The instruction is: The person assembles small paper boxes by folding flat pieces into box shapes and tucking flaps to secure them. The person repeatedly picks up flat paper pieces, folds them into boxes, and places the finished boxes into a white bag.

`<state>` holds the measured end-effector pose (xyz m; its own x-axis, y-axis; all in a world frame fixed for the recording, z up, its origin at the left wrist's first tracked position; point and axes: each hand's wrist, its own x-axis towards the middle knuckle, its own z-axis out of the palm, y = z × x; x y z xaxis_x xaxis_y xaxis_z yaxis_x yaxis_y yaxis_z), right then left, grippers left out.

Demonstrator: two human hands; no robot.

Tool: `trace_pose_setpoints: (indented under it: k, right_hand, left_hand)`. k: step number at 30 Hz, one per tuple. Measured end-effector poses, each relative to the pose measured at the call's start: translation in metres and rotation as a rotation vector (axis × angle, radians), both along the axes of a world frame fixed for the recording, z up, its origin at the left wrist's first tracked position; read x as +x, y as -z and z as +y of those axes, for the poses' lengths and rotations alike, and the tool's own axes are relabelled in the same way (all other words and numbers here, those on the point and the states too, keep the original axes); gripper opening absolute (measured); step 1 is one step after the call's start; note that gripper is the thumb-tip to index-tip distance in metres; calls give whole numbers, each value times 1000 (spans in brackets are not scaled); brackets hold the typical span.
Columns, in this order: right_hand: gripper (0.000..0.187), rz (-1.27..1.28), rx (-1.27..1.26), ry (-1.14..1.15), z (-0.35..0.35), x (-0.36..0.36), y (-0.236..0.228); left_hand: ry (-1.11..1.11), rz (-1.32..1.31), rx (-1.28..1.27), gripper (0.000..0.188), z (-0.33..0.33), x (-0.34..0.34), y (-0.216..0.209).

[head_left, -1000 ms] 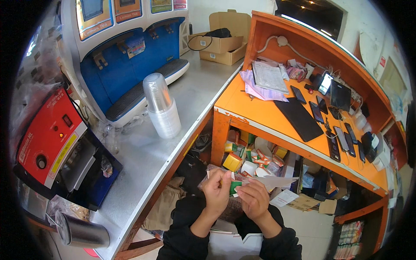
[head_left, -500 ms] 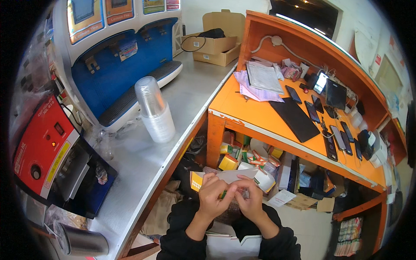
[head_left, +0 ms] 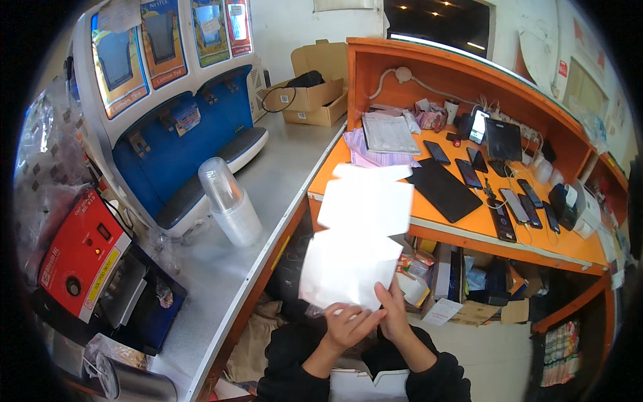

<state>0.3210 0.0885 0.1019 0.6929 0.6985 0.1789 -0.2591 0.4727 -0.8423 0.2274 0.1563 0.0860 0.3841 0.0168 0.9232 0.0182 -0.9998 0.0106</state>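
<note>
We see both forearms come up from the lower edge of the view, clad in dark long sleeves that end at the wrists. They angle inward, so that the two hands meet near the middle, low in the picture. Our left hand [head_left: 349, 325] lies a little lower, palm turned partly up, its fingers [head_left: 365, 315] curled and pointing to the right. Our right hand [head_left: 395, 315] stands more upright just beside it, fingers reaching upward and the thumb toward the left hand. The two hands touch or nearly touch at the fingertips, both closed in a pinch on a white sheet.
</note>
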Motion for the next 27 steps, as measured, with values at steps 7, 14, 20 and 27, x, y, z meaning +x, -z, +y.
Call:
trace_pose_setpoints:
  k: [7,14,20,27]
  right_hand:
    - [12,-621,-213,537,1,28,-5]
    - [32,-1401,-224,491,-5,10,-6]
    - [31,-1433,-256,503,-1,7,-12]
    - [11,-930,-155,535,6,4,-10]
  left_hand:
    - [503,147,-1017,38,5,25,-11]
    - [1007,-275,-1745,64,27,9,-2]
    - [683,-230,-1657,40,38,-1,-19]
    - [353,-207,-978,45,39,-4,-1]
